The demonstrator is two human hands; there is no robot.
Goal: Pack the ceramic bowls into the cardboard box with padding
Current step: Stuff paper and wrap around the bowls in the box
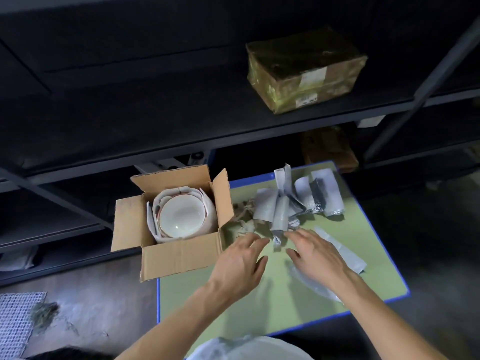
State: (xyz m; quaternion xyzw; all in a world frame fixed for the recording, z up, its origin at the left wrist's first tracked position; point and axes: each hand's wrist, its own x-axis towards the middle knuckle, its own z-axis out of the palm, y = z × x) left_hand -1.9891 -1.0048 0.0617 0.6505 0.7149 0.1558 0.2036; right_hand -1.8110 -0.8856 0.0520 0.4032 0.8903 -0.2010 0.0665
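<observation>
While the left hand (239, 263) and right hand (317, 253) hover with loose, spread fingers (249, 240) holding nothing, white wrap (210, 216) hides the bowl's (181, 216) sides in the cardboard box (179, 258), middle left.

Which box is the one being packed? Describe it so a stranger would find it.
Start at the green table with the blue edge. At its far left corner sits the cardboard box, flaps open, white bowls nested inside in padding. The parcel on the dark shelf is sealed in yellowish tape.
</observation>
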